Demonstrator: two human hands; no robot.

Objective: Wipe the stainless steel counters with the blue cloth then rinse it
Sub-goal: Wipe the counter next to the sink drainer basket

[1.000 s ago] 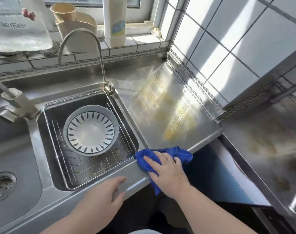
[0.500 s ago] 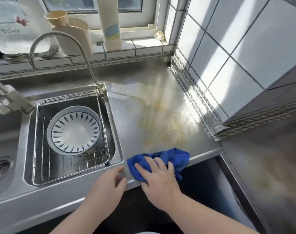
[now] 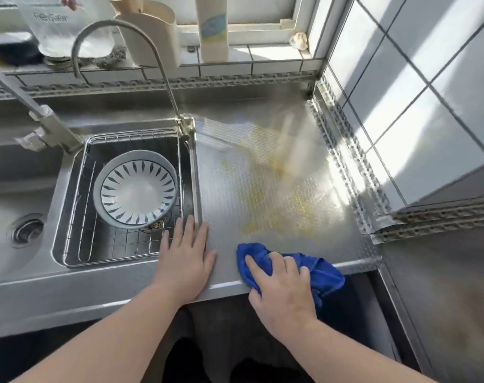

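A sunlit stainless steel counter [image 3: 263,194] with a tiled wall at the right. At far left, a sink drain [image 3: 28,230]; next, a wire basket [image 3: 77,217] holding a patterned bowl [image 3: 137,189]. The left hand [image 3: 186,258] lies flat, fingers spread, at the basin's edge. The right hand [image 3: 282,288] presses the blue cloth [image 3: 318,272] onto the counter's front edge, fingers curled over it.

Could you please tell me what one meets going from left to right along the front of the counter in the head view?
Round drain → wire basket holding the patterned bowl → left hand → blue cloth under the right hand.
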